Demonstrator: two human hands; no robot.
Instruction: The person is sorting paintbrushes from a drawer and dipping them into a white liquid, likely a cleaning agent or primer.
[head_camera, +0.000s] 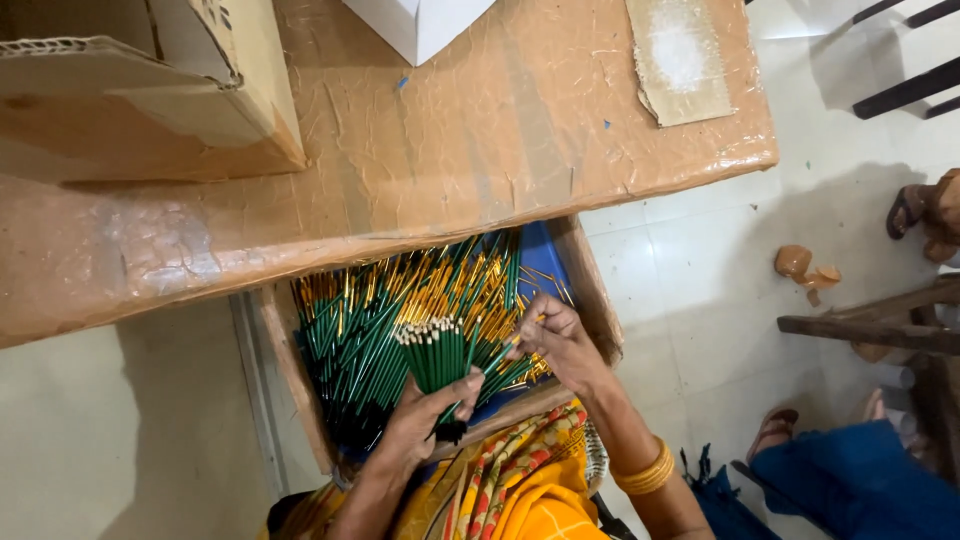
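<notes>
Fingers (470, 385) of our left hand (425, 425) clamped a bundle of green pencils (438, 355) above the tray (290, 370). Our right hand (555, 340) pinched one pencil; we judged a loose grip could spill the bundle.

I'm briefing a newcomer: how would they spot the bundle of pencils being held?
Find the plastic-wrapped brown table; below its near edge sits a tray heaped with loose green pencils. The bundle stands gathered in the left hand, its pale ends up and level, unlike the scattered ones around it.

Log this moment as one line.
left hand: grips pencil bundle | right hand: picking in pencil tray | table above
</notes>
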